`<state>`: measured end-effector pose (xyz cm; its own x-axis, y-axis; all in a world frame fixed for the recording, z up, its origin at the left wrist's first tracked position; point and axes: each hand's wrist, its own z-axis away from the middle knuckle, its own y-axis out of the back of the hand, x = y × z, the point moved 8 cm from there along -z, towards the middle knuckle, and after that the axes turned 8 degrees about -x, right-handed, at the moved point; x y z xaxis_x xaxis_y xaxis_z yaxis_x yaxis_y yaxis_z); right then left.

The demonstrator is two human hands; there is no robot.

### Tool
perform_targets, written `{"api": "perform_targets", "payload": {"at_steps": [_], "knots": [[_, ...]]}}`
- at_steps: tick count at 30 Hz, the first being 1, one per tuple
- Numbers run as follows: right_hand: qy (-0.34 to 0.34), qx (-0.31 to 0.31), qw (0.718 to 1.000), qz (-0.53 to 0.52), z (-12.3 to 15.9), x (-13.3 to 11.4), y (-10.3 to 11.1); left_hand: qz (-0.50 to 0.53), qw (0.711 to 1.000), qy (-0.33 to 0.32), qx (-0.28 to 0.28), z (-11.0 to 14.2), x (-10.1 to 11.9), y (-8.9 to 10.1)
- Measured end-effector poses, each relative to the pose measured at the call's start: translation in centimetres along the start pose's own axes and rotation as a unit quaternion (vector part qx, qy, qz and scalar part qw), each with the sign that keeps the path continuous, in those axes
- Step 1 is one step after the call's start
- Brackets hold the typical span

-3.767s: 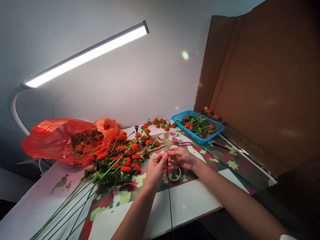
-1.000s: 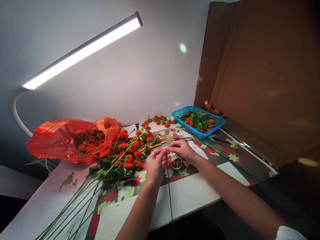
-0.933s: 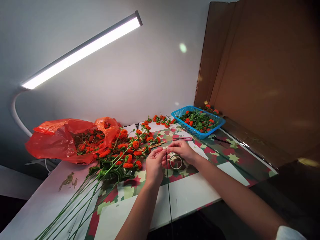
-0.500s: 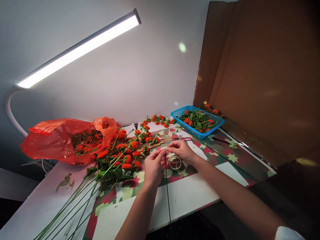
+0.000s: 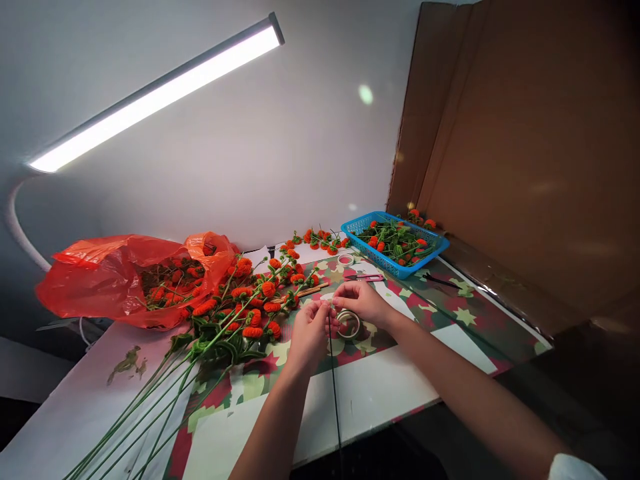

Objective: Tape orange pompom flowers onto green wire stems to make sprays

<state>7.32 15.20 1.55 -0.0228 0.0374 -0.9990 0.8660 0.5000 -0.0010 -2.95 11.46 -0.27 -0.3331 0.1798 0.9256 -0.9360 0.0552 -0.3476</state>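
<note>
Well, there was the stem (image 5: 333,373), thin and dark, its long axis nearly in line with the view: top end up at the fingertips, lower end down towards the person and past the table's near edge, leaning a touch rightward as it dropped.

On to the table (image 5: 75,407), and what a spread! A patterned sheet (image 5: 275,363) covered much of it, white paper (image 5: 370,393) lying along the front. Orange flowers (image 5: 253,320) sprawled left of the hands, long green stalks pointing to the lower left, with a red bag (image 5: 95,280) behind them. A blue basket (image 5: 400,271) of more blooms sat at the back right, and pink snips (image 5: 369,278) lay between it and the hands. Overhead, a lit lamp (image 5: 160,97) slanted across the pale wall (image 5: 250,167); cardboard (image 5: 525,133) stood at the right.

And the hands! The left hand (image 5: 309,330) had its fingers clamped on the stem's top. The right hand (image 5: 364,303) came in palm-down, wrist bent, fingers pinched together right beside them; anything between was too small to tell. A tape roll (image 5: 358,324) showed just beneath.
</note>
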Motion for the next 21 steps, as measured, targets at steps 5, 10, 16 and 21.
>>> {"api": "perform_targets", "payload": {"at_steps": [5,10,16,21], "knots": [[0.007,-0.006,0.999,0.03,-0.2,-0.1,-0.3,-0.022,1.0,0.007,-0.013,-0.2,-0.3,0.1],[-0.008,-0.004,1.0,-0.009,-0.4,0.6,-0.2,-0.003,1.0,0.005,-0.009,-0.4,-0.4,0.0],[-0.003,0.007,1.0,-0.019,-0.5,1.4,-0.1,0.082,0.996,0.02,0.007,-0.3,-0.8,0.1],[-0.004,0.014,0.998,-0.068,-0.3,0.9,-0.1,0.136,0.989,0.052,0.009,-0.2,-1.6,0.3]]}}
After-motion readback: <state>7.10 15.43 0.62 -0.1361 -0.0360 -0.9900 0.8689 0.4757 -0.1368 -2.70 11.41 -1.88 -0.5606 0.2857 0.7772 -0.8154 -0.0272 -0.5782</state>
